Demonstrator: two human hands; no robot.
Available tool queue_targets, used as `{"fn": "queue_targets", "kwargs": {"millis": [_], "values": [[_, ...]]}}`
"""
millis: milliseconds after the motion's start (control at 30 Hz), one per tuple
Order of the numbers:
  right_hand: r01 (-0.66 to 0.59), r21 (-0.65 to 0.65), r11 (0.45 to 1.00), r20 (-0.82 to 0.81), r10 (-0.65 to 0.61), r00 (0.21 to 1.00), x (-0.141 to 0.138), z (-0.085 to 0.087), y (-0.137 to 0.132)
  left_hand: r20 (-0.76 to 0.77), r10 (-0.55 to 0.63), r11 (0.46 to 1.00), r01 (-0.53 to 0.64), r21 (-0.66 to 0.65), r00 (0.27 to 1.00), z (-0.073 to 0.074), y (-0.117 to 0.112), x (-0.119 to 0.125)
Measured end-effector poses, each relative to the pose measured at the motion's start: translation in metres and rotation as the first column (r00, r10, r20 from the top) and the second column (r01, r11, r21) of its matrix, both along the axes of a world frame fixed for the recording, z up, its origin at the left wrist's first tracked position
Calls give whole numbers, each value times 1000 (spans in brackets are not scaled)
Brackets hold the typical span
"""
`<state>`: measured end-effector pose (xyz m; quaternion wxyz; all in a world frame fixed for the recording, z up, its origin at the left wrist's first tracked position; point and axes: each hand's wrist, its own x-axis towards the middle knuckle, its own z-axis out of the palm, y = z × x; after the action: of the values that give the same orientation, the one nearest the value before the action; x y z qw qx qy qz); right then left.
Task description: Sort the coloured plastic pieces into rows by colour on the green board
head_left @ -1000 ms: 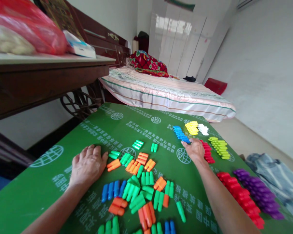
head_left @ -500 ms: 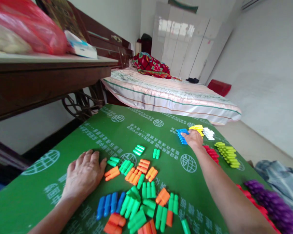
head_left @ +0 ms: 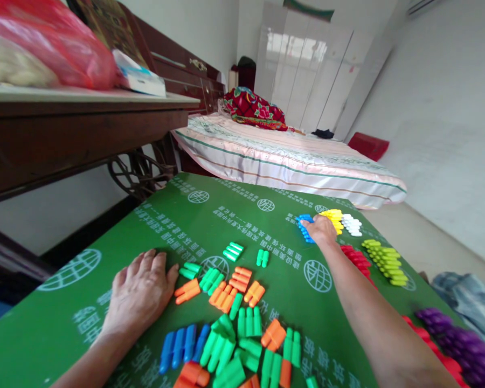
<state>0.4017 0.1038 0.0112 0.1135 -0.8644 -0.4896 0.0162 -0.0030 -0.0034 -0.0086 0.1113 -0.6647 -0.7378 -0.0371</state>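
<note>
At eight o'clock, the bare, broad-backed left hand (head_left: 139, 291) shows creased knuckles and tapers into a bare left forearm (head_left: 95, 355). Between three and four o'clock, the bare right hand (head_left: 322, 228) joins a smooth, bare right forearm (head_left: 369, 315), widening toward four o'clock.

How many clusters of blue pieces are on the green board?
2: one lighter blue cluster, partly covered by the right hand; one darker blue cluster, beside green pieces. Some may be hidden.

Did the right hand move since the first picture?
Yes. The right hand has moved away from the printed globe just left of its forearm, toward the bed.
</note>
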Motion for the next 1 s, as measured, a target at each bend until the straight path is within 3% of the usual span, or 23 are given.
{"fn": "queue_targets", "kwargs": {"millis": [1000], "values": [[-2, 25, 1000, -20, 2, 1000, 1, -4, 5, 16, 16, 1000, -16, -25, 1000, 0, 0, -1]]}}
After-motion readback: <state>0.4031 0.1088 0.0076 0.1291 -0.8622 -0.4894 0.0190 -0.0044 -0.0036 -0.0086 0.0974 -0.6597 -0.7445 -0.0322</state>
